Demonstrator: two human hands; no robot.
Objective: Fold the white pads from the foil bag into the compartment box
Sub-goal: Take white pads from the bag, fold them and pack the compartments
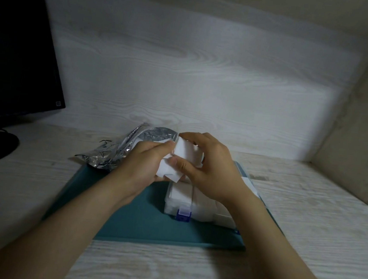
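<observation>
A pale wooden desk carries a teal mat. On it sits a clear compartment box, with a crumpled foil bag behind. Above the box, left hand and right hand pinch one white pad mid-fold (likely creasing). Next: lowering it into a compartment.

Both hands meet above the teal mat; the left hand and the right hand pinch one white pad between them, bent partway over itself, held just above the compartment box. The box is clear with a blue latch at its near edge; white pads already lie in its visible compartments; the right wrist hides its far side. The crumpled foil bag lies behind the left hand, partly on the mat; a dark monitor stands at far left on the pale wood-grain desk.
</observation>
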